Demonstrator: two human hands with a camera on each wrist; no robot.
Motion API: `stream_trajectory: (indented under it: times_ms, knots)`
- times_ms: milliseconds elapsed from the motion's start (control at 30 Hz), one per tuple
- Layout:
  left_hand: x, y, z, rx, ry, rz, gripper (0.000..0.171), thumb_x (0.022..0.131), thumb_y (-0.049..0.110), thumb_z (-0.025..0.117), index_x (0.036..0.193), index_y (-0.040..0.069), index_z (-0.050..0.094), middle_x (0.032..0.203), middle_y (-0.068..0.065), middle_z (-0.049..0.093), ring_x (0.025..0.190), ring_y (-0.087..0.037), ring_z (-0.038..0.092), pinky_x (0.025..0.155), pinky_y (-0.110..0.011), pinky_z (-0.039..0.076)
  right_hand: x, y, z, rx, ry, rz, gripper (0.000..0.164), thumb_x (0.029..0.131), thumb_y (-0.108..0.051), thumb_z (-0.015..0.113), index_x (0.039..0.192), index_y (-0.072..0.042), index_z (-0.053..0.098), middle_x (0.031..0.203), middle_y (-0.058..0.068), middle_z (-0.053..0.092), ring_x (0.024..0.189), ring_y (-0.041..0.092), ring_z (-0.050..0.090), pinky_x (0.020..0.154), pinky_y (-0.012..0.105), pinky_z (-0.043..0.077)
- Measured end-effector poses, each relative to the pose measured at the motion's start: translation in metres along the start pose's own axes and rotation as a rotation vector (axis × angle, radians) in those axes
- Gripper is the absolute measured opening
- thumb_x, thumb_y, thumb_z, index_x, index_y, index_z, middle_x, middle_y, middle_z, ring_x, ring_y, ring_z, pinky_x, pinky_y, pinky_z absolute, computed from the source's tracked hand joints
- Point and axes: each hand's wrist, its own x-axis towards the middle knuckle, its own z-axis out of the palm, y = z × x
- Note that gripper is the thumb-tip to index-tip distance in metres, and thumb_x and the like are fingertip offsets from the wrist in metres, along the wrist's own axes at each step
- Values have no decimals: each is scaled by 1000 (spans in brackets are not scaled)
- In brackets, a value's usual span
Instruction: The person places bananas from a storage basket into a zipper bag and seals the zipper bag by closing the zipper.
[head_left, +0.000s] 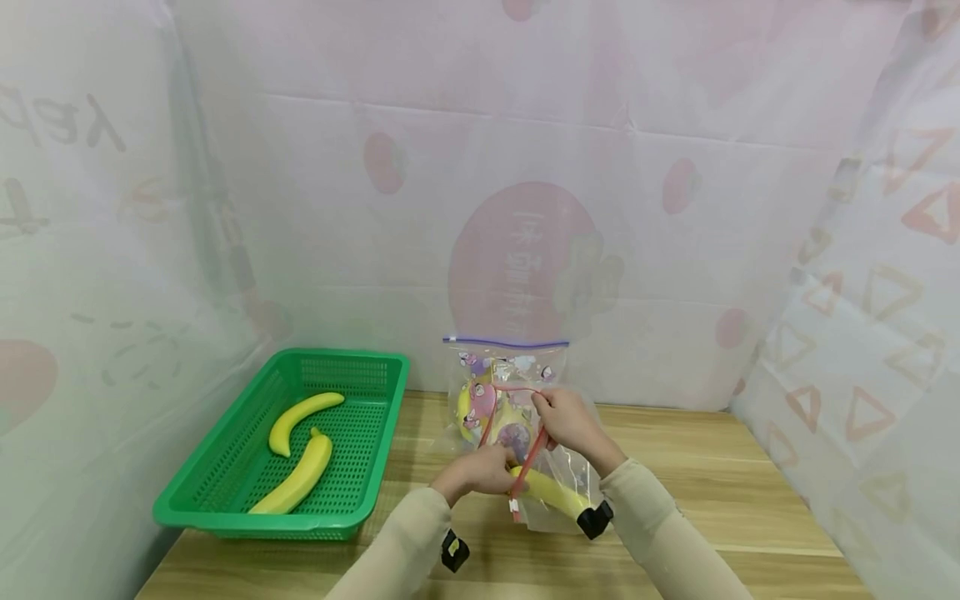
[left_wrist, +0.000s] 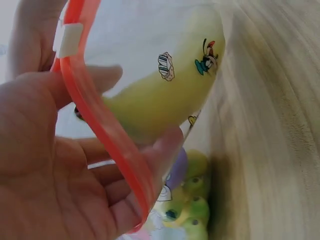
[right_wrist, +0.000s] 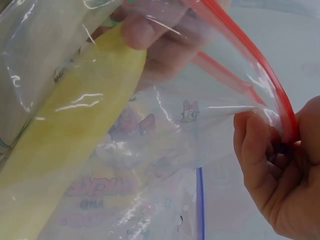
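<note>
A clear zip bag with a red zip edge [head_left: 531, 462] is spread apart between the hands. Inside lies a yellow banana [head_left: 553, 492], slanting down to the right. The left hand [head_left: 483, 471] reaches through the bag's mouth; its thumb and fingers are on either side of the banana's upper end [left_wrist: 145, 107], holding it. In the right wrist view, a fingertip of that hand touches the banana [right_wrist: 75, 120]. The right hand [head_left: 567, 423] pinches the red rim on the other side, fingers curled. The white slider [left_wrist: 69, 40] sits beside the left hand.
Behind stands another printed clear bag [head_left: 551, 367] with a purple-blue zip and yellowish contents. A green basket [head_left: 393, 433] on the left holds two bananas [head_left: 300, 479]. Everything is on a wooden table [head_left: 697, 467] against a printed curtain.
</note>
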Motion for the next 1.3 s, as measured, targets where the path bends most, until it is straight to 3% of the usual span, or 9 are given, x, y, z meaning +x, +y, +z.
stream_trajectory:
  times_ms: [100,267,467,567,667,800,967,1133,1300]
  knots:
    - [3,-2,1,-16,-51,41,17,84,24,70,88,8,66,74,3,61,64,-9,52,58,-25,43,1,1,0,-1,-5,3,40,102,-21,41,68,-2,51,49,7,52,34,16,52,43,44,50]
    - [8,-6,3,-90,-94,107,12,86,21,69,90,10,69,85,4,68,78,-8,61,70,-25,49,1,1,-2,7,-2,3,40,102,-21,42,66,-6,49,50,8,51,34,16,53,39,38,49]
    - [10,-8,4,-79,-33,170,10,89,12,63,82,9,69,71,7,63,64,-3,50,60,-21,41,0,2,-5,14,10,22,41,102,-23,40,68,-3,51,51,9,52,34,17,52,45,46,51]
    - [9,-9,2,-78,-2,188,15,92,8,58,82,6,69,65,6,58,57,-5,43,54,-20,36,0,5,-6,14,20,30,41,102,-23,40,69,-2,51,51,9,52,34,17,52,41,41,50]
    - [5,-9,-5,-106,26,190,18,93,7,55,85,5,70,68,1,61,57,-6,47,52,-20,38,0,7,-6,26,29,28,42,102,-23,40,68,-1,49,51,9,52,34,17,52,38,34,47]
    - [-4,-8,-26,-109,60,160,20,96,13,53,83,7,68,73,-6,62,61,-10,52,53,-23,42,0,10,-6,41,40,21,41,102,-22,40,65,-6,45,50,9,51,34,17,51,36,32,46]
    - [-21,-11,-69,-84,118,121,21,97,17,51,89,8,67,79,-3,63,72,-18,59,59,-28,46,0,12,-7,62,49,14,41,102,-21,41,64,-7,44,49,8,51,33,15,50,36,32,46]
    - [-35,-27,-107,-77,196,-22,22,99,20,49,90,8,66,84,-2,62,81,-21,63,65,-33,49,0,13,-6,54,40,14,41,102,-21,41,64,-7,45,50,8,52,33,16,51,36,32,47]
    - [-44,-52,-134,-1,235,-134,28,99,21,47,76,9,58,72,-6,57,62,-14,50,56,-30,41,0,13,-6,44,33,4,41,102,-21,41,66,-2,49,51,8,52,34,16,50,36,32,46]
